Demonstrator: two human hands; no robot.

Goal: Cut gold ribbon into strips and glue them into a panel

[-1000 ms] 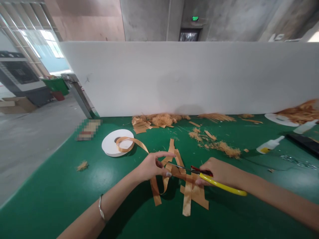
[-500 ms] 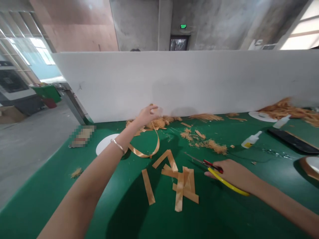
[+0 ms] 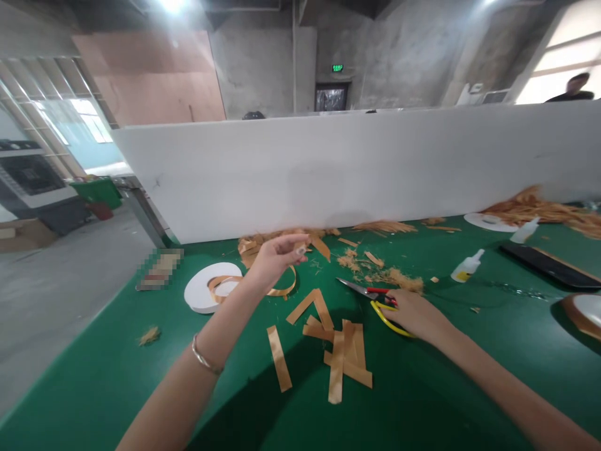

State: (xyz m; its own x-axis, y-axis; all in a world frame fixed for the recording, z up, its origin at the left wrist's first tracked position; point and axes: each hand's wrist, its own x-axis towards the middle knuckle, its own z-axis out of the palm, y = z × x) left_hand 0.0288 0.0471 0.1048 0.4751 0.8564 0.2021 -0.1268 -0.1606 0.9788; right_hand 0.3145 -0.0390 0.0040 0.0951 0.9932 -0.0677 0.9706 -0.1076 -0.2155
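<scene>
While the shiny orange ribbon [image 3: 282,289] is pinched in the raised left hand [image 3: 277,254], the yellow-handled scissors [image 3: 375,297] are gripped by the right hand [image 3: 413,313] on the green worktop [image 3: 94,376].

Tape roll [image 3: 206,292] lay near the table's [image 3: 94,388] left edge; cut strips [image 3: 340,354] at mid-front; scissors [image 3: 375,297] right of them; glue bottle [image 3: 467,265] farther right; partition [image 3: 375,169] along the back edge.

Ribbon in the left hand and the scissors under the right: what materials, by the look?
Ribbon: probably satin-type fabric; orange-tan, slight sheen, curls in a soft loop from the left hand. Scissors: bright grey blades, likely steel; glossy yellow handle loops, likely plastic, under the right hand.
</scene>
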